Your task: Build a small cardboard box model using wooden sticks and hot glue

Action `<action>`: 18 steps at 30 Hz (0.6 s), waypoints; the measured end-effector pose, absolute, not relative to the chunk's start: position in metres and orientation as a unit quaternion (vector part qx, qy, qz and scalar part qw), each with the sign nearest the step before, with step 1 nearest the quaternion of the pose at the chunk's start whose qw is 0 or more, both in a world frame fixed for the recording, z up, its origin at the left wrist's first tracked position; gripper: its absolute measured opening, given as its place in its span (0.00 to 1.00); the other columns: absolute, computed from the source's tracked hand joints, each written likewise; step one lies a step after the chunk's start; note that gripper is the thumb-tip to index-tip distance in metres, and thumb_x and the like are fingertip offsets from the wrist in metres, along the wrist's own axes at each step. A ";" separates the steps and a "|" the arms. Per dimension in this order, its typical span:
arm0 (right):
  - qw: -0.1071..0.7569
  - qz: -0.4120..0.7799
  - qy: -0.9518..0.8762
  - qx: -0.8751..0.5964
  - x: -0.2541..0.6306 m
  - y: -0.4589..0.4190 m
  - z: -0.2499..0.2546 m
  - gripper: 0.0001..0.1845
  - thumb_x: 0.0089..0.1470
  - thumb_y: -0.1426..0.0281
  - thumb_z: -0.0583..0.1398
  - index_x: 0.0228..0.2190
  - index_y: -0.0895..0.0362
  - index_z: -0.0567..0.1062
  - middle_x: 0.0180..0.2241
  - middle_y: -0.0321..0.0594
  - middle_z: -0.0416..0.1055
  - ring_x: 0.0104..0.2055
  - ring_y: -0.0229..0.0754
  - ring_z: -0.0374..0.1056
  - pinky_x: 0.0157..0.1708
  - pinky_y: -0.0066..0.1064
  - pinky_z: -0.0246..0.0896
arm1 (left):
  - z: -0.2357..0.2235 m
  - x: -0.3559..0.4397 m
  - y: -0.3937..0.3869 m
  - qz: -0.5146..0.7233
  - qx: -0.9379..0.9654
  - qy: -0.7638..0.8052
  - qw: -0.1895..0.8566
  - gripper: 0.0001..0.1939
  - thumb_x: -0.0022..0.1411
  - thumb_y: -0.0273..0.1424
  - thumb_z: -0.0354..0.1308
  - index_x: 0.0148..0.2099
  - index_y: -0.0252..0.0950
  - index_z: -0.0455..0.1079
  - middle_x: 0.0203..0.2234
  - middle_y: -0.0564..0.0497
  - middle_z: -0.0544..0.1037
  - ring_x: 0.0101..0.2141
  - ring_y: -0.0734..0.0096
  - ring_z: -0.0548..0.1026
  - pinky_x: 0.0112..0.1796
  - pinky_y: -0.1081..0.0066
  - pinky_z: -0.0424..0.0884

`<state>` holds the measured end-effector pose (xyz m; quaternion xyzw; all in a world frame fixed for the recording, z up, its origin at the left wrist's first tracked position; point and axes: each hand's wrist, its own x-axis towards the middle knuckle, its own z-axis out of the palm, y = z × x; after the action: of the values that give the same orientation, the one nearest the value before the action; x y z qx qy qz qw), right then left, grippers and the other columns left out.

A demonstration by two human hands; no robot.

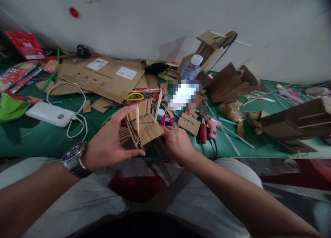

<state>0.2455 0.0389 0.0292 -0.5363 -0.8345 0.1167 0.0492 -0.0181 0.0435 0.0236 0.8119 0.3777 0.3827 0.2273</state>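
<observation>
A small cardboard box with two pale wooden sticks standing up from it is held over the table's front edge. My left hand, with a watch on its wrist, grips the box's left side, thumb low and fingers along the back. On the box's right, my right hand is closed with its fingers curled at the cardboard corner. Its fingertips are partly hidden behind the box. Just beyond that hand lies a roll of purple-pink tape.
A hot glue gun and a red-handled tool lie to the right. A white power bank with a cable is at left, near a large flattened carton. Behind stand a plastic bottle and cardboard models.
</observation>
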 end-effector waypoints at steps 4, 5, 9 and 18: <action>0.074 0.099 -0.837 -0.533 0.246 0.040 0.025 0.14 0.72 0.62 0.57 0.38 0.55 0.78 0.38 0.49 0.85 0.41 0.53 0.80 0.35 0.37 0.55 | 0.024 -0.018 0.043 0.384 0.812 0.389 0.204 0.61 0.56 0.55 0.78 0.79 0.47 0.47 0.70 0.35 0.69 0.68 0.39 0.74 0.67 0.40 0.76; 0.086 0.099 -0.837 -0.532 0.247 0.041 0.024 0.14 0.73 0.61 0.57 0.37 0.55 0.77 0.37 0.48 0.85 0.40 0.52 0.79 0.36 0.37 0.56 | 0.024 -0.018 0.043 0.384 0.812 0.391 0.201 0.62 0.56 0.55 0.78 0.80 0.47 0.46 0.71 0.35 0.68 0.69 0.38 0.73 0.67 0.40 0.75; 0.137 0.104 -0.830 -0.531 0.246 0.043 0.018 0.13 0.72 0.64 0.58 0.34 0.54 0.75 0.34 0.45 0.83 0.36 0.48 0.77 0.36 0.35 0.57 | 0.021 -0.017 0.042 0.383 0.817 0.387 0.189 0.67 0.57 0.58 0.76 0.82 0.51 0.36 0.76 0.36 0.61 0.74 0.36 0.66 0.71 0.38 0.69; 0.097 0.102 -0.841 -0.523 0.247 0.045 0.022 0.08 0.65 0.65 0.63 0.35 0.55 0.77 0.36 0.48 0.84 0.38 0.52 0.80 0.34 0.37 0.56 | 0.014 -0.014 0.042 0.373 0.829 0.354 0.218 0.72 0.60 0.61 0.72 0.83 0.54 0.22 0.77 0.38 0.60 0.72 0.35 0.69 0.69 0.39 0.73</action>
<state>0.2466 0.0446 0.0223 -0.5229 -0.8406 0.1022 0.0974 -0.0136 0.0420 0.0143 0.8295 0.3539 0.3733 0.2176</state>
